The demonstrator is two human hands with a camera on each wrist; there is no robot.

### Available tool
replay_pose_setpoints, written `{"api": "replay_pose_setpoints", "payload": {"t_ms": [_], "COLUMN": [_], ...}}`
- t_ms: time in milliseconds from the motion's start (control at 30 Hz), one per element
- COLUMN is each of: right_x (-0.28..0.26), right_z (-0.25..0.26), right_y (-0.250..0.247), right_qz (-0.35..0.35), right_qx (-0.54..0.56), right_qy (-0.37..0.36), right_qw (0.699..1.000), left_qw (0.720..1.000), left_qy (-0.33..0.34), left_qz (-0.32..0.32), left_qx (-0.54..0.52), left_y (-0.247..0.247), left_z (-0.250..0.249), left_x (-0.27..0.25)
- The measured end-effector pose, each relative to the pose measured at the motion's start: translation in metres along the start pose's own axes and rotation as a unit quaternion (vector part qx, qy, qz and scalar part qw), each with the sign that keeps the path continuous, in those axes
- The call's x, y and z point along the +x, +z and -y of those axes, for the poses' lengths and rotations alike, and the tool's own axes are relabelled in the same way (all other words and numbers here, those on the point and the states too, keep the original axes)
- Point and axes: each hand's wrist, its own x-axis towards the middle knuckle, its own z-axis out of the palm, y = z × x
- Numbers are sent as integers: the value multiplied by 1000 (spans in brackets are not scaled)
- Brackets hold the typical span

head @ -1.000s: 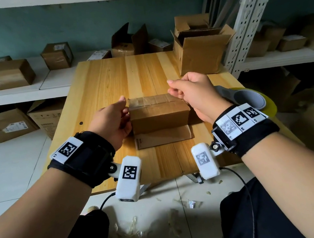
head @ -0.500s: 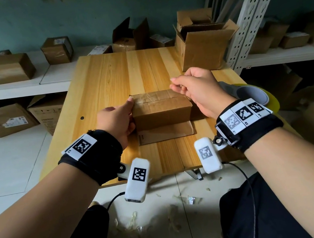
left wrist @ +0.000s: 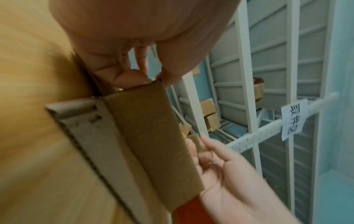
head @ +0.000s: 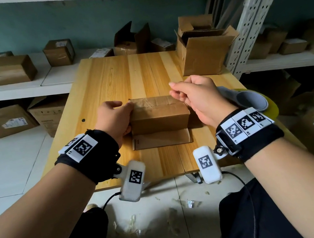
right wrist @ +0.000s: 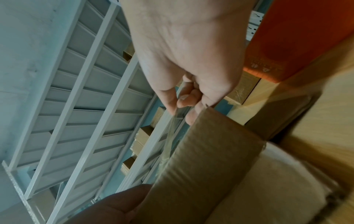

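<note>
Tape [right wrist: 169, 139], clear and thin, stretches taut from the top of the cardboard box [head: 159, 118] up to the right hand [head: 198, 98]. That hand is raised just above the box's right end, and its thumb and curled fingers [right wrist: 184, 101] pinch the free end of the strip. The rest of the tape lies wrinkled along the top seam of the box.

The left hand [head: 114, 119] grips the left end of the box. Its thumb lies on the top left corner and its fingers curl round the end face, as the left wrist view shows close up.

The box stands on the wooden worktop [head: 117, 78], about midway between the left and right edges and somewhat nearer the near edge. One long flap [head: 161, 139] is folded out and lies flat on the worktop toward the person.

An open carton [head: 203, 54] stands at the far right corner of the worktop. A grey and yellow roll [head: 251, 98] lies at the right edge, just behind the right wrist. More cartons sit on the white shelves [head: 5, 90] beyond the far edge.
</note>
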Motion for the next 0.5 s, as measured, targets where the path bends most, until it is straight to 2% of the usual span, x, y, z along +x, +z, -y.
{"api": "replay_pose_setpoints", "payload": {"t_ms": [133,333,500], "right_x": [-5,-9,-13], "right_z": [11,21,23], "right_y": [-5,-13,-17], "right_qz": [0,17,16], "right_qx": [-68,-104,-158], "right_qy": [-9,24,17], "right_qw": [998,994,987], "left_qw": [1000,1000,999], "left_qy": [7,-1,5], "left_qz": [-3,-13,-20], "left_qx": [6,26,25], "left_y": [0,-3,-3], "left_z": [2,2,3], "left_x": [-2,1,-2]}}
